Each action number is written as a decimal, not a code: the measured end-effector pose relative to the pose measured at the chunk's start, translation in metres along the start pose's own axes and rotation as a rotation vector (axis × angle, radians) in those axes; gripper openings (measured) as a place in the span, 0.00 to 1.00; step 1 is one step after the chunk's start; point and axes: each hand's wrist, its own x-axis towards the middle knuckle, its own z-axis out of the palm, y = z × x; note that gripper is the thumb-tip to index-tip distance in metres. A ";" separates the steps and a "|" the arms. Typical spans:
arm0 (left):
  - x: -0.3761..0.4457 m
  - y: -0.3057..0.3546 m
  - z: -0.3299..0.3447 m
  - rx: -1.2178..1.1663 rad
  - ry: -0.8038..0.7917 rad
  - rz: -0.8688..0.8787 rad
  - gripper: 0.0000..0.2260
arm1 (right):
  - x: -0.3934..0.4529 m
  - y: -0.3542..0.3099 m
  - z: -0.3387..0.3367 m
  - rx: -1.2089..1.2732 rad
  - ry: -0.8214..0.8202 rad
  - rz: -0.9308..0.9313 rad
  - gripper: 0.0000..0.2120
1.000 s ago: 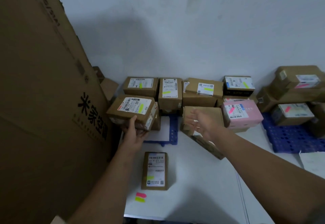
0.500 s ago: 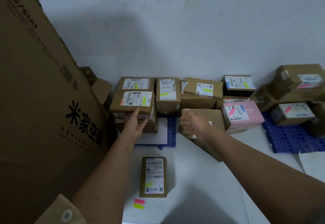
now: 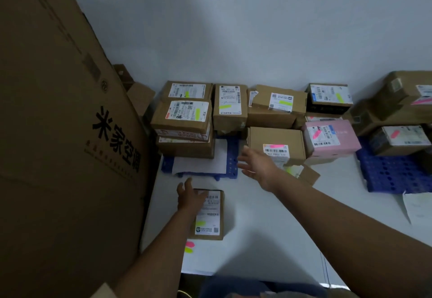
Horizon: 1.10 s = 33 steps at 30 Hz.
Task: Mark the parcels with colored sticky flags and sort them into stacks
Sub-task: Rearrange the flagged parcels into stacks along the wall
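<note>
A small brown parcel (image 3: pixel 210 216) with a white label and a yellow flag lies alone on the white table. My left hand (image 3: pixel 189 196) rests open over its near-left corner. A yellow-flagged parcel (image 3: pixel 184 116) sits on top of a stack at the back left, with no hand on it. More yellow-flagged parcels (image 3: pixel 230 106) line the wall. My right hand (image 3: pixel 257 165) hovers open, fingers spread, in front of a pink-flagged brown parcel (image 3: pixel 275 144). A pink box (image 3: pixel 330 136) with a pink flag stands to its right. A pad of pink and yellow sticky flags (image 3: pixel 189 246) lies near the table's front edge.
A huge cardboard carton (image 3: pixel 58 134) leans along the left side. Blue plastic pallets (image 3: pixel 395 174) sit under the stacks, one with white paper (image 3: pixel 201 162) on it. More pink-flagged parcels (image 3: pixel 399 141) pile up at the far right. A paper sheet (image 3: pixel 418 206) lies at the right edge.
My left hand let go of the yellow-flagged parcel on the back-left stack and drew back down onto the lone parcel on the table. My right hand stayed open in front of the pink-flagged parcel.
</note>
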 end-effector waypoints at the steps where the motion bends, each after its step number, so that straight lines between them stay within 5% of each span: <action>1: -0.006 -0.007 0.005 0.056 -0.014 0.007 0.37 | -0.003 0.007 -0.001 0.001 0.001 0.011 0.20; 16: -0.068 -0.049 0.069 0.537 0.008 -0.079 0.54 | -0.031 0.100 -0.031 -0.037 0.071 0.130 0.20; 23: -0.075 -0.056 0.065 0.435 0.046 -0.077 0.53 | -0.039 0.116 -0.043 -0.034 0.069 0.136 0.19; 33: -0.073 -0.025 0.022 -0.161 -0.006 -0.030 0.45 | -0.048 0.106 -0.037 -0.092 0.060 0.055 0.16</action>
